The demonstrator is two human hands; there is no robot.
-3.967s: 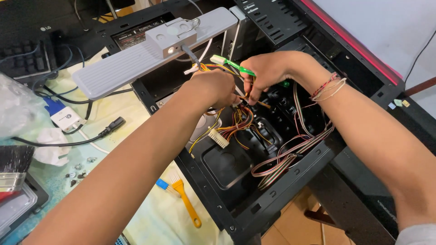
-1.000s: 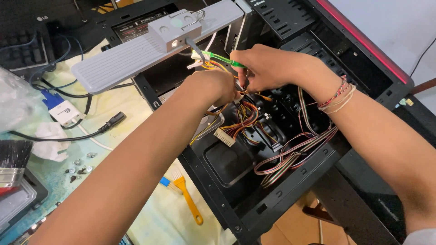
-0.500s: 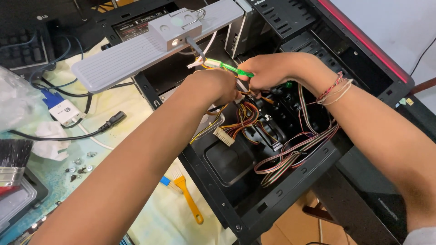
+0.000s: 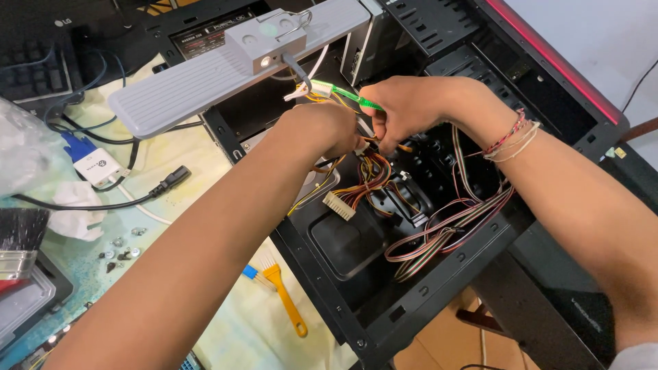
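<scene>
Nearest: yellow brush (image 4: 286, 301) on the pale cloth (image 4: 185, 164), loose screws (image 4: 120, 250) left of it. Open black computer case (image 4: 384, 322) lies on its side. Inside, striped ribbon cables (image 4: 445, 229) along the lower edge, white multi-pin connector (image 4: 339, 204) hanging free. Above that, left hand (image 4: 325, 130) fingers closed on the coloured wire bundle (image 4: 370, 171). Right hand (image 4: 411, 106) just beside, pinched shut on a green-handled tool (image 4: 346, 92) at the same bundle. Farther: grey lamp bar (image 4: 226, 65), keyboard (image 4: 27, 68).
</scene>
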